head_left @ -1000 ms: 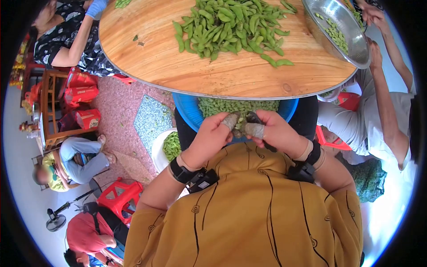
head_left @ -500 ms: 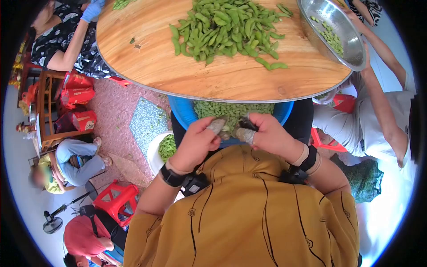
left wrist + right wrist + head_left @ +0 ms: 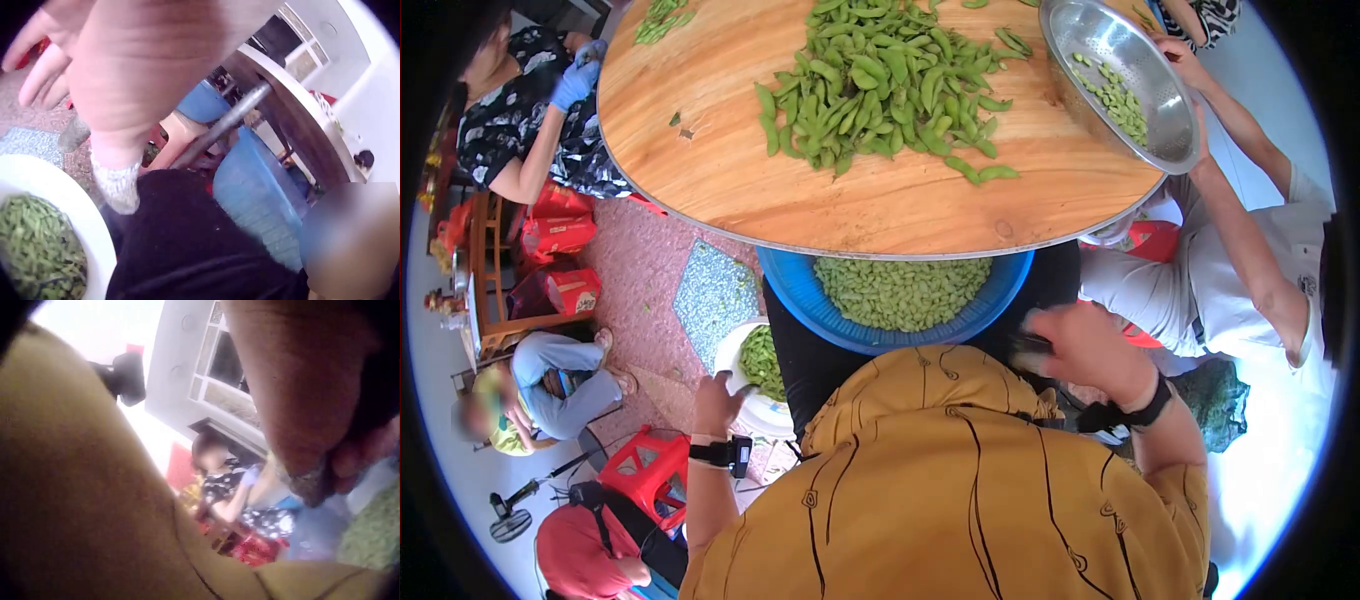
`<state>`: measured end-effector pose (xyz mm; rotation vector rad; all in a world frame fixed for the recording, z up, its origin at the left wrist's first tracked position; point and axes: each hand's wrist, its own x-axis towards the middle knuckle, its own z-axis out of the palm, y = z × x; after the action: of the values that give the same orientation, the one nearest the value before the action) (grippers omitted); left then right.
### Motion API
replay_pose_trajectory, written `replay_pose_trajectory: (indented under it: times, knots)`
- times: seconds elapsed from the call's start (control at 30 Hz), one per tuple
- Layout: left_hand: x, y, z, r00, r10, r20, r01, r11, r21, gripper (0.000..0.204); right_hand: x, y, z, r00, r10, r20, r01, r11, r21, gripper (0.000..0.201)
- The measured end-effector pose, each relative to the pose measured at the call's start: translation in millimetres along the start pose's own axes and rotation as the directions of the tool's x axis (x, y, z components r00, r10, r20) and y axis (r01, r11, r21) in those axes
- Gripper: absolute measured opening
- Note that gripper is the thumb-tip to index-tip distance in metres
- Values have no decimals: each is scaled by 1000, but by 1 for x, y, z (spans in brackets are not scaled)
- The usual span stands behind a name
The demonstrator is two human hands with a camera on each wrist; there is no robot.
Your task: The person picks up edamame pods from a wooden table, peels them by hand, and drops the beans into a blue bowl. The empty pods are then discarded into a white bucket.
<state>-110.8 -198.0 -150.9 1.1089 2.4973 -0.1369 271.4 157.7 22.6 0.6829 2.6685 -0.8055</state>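
Observation:
My left hand (image 3: 718, 402) is at the white bucket (image 3: 772, 420) of green pods (image 3: 762, 362) on my left. In the left wrist view its fingers are loosely spread and hold nothing, and grey wrapping (image 3: 117, 187) covers the thumb. My right hand (image 3: 1092, 350), blurred, is lifted on the right, past the blue basin (image 3: 878, 343) of shelled green beans (image 3: 905, 290) at my lap. Its fingers bend towards a wrapped thumb tip (image 3: 312, 486); I cannot tell whether anything is pinched there. Unshelled soybean pods (image 3: 870, 90) lie heaped on the round wooden table (image 3: 700, 180).
At the table's right edge another person's hands hold a tilted metal colander (image 3: 1165, 95) with some beans. Across on the left sits a person with a blue glove (image 3: 578, 82). A red stool (image 3: 645, 470) stands on the floor behind my left arm.
Both hands were together over the basin, working at something between the fingertips. They have parted: the left went down to the white bucket, the right moved out to the right.

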Motion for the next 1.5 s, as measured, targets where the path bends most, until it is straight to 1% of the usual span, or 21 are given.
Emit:
replay_pose_trajectory:
  times: [0.03,0.1,0.13,0.17,0.2,0.27,0.3,0.37,0.5,0.57,0.63,0.67,0.73,0.77,0.83,0.93,1.07,1.13,1.27,1.47,1.5]
  knots:
    - [6,-5,3,1000,5,-2,-5,1000,-8,41,-15,12,2,1000,5,0,-5,1000,-8,22]
    - [17,-12,7,991,-102,83,116,976,-184,29,-36,30,8,962,271,29,-243,900,-362,20]
    - [20,-1,0,992,-99,82,113,975,-191,29,-32,27,2,961,274,28,-245,897,-367,20]
    - [25,11,-10,1000,11,-29,-18,971,-239,24,-22,21,-9,964,179,-196,-219,955,-201,19]
    - [29,27,-23,983,114,-146,-151,951,-271,20,-9,16,-18,900,110,-421,-141,989,-43,18]
    - [32,67,-51,977,116,-176,-178,902,-392,16,22,4,-30,783,101,-613,-85,995,55,17]
    - [32,89,-69,977,143,-156,-202,848,-490,15,38,4,-33,781,92,-618,-77,996,50,17]
    - [29,122,-97,975,168,-148,-223,785,-579,15,70,10,-30,643,-27,-765,-36,997,-66,17]
    - [23,172,-135,892,414,-178,-428,652,-627,17,95,14,-26,637,11,-770,-127,988,-91,18]
    - [23,197,-145,859,479,-177,-472,610,-637,17,88,8,-24,679,123,-724,-73,992,100,19]
    - [27,222,-150,694,660,-288,-668,443,-598,19,79,-2,-23,671,216,-710,-61,970,237,21]
    - [29,235,-150,694,659,-290,-669,441,-598,19,74,-8,-20,665,312,-679,-51,926,375,22]
    - [30,261,-151,715,681,-161,-493,328,-806,18,64,-25,-15,681,301,-667,-2,912,410,23]
    - [28,274,-153,716,680,-160,-492,329,-806,18,61,-32,-10,695,291,-658,47,894,446,24]
    - [27,292,-159,785,617,60,-71,185,-980,19,57,-42,1,737,199,-646,98,914,393,22]
    - [31,295,-155,795,603,64,-26,139,-990,21,56,-49,11,769,99,-632,155,930,333,25]
    - [26,287,-151,849,529,15,-81,159,-984,26,56,-41,11,830,38,-557,244,872,423,28]
    - [22,288,-154,879,476,-25,-42,24,-999,31,57,-38,8,847,28,-531,241,870,430,28]
    - [24,281,-150,840,543,-2,-29,41,-999,33,55,-43,-2,909,-25,-415,245,839,486,37]
    - [23,282,-156,806,591,-41,-210,220,-953,30,51,-40,0,947,22,-321,209,718,664,46]
    - [21,283,-157,809,575,-125,-336,277,-900,28,51,-40,0,948,36,-317,206,688,695,45]
